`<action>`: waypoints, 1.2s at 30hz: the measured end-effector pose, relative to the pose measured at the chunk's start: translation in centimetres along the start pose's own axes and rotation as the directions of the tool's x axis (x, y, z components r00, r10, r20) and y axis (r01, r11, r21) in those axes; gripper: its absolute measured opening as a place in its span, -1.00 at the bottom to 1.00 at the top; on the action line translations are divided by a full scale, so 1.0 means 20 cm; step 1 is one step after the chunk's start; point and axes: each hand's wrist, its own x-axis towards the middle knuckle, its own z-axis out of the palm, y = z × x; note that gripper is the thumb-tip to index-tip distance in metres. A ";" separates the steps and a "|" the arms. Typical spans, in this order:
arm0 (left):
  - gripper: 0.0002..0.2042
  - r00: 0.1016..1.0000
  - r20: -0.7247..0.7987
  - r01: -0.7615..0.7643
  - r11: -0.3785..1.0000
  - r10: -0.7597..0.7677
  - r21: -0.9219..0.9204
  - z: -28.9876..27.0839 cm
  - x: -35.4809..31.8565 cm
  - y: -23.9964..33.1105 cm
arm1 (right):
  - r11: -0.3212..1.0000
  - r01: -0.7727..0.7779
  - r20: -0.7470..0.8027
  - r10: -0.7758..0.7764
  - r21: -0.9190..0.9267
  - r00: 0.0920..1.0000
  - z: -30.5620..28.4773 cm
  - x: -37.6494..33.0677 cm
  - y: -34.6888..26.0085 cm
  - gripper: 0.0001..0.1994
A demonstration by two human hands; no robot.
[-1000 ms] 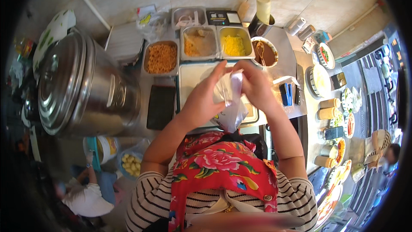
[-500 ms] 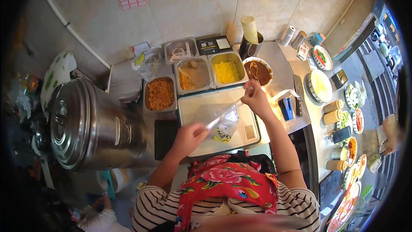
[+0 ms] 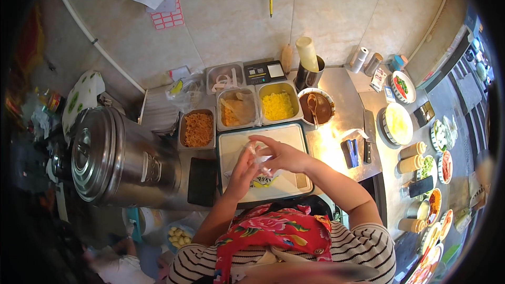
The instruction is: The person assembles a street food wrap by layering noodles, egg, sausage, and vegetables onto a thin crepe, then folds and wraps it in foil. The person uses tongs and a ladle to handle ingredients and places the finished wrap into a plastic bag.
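My left hand (image 3: 243,171) and my right hand (image 3: 281,155) meet over the white cutting board (image 3: 236,147). Both hold a clear plastic bag (image 3: 261,164) with a yellow and dark print; its lower part rests on the board. Behind the board stand metal trays: one with orange shredded filling (image 3: 198,129), one with pale pieces (image 3: 238,111), one with yellow shreds (image 3: 277,105), and a round bowl of brown sauce (image 3: 317,107) with a spoon in it.
A big steel pot (image 3: 113,156) with its lid on stands at the left. A knife (image 3: 368,135) and dark tools lie to the right of the board. Plates and bowls of food line the right counter (image 3: 442,168). A squeeze bottle in a steel cup (image 3: 308,67) stands by the tiled wall.
My hands were apart half a second ago, stretching the bag across the board. Now they are together at the board's middle with the bag bunched between them.
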 end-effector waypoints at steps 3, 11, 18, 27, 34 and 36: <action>-0.55 1.000 0.002 -0.016 0.994 0.016 0.109 -0.04 -0.01 -0.02 | 0.898 0.240 -0.071 -0.285 -0.367 0.956 -0.12 0.08 0.10 -0.30; -0.78 0.944 -0.316 0.055 0.991 -0.091 -0.119 -0.24 -0.35 -0.02 | 0.878 -0.378 -0.726 0.053 -0.293 0.686 -0.67 0.07 0.32 -0.77; -0.53 0.886 -0.027 -0.083 0.217 0.464 0.973 -0.01 0.20 -0.09 | 0.692 0.268 0.032 -0.335 -0.671 0.942 -0.34 0.15 0.09 -0.78; -0.53 0.927 -0.134 -0.089 0.552 0.351 0.829 -0.13 0.24 -0.14 | 0.981 -0.011 -0.340 -0.056 -0.193 0.939 -0.35 0.00 0.18 -0.81; -0.51 0.948 0.025 -0.117 0.274 0.318 0.955 0.01 0.20 -0.08 | 0.981 -0.036 -0.347 -0.033 -0.191 0.937 -0.30 -0.08 0.22 -0.79; -0.64 0.985 -0.057 0.034 0.143 0.161 0.989 0.03 0.14 -0.11 | 0.986 0.047 -0.296 -0.094 -0.161 0.950 -0.31 -0.07 0.23 -0.78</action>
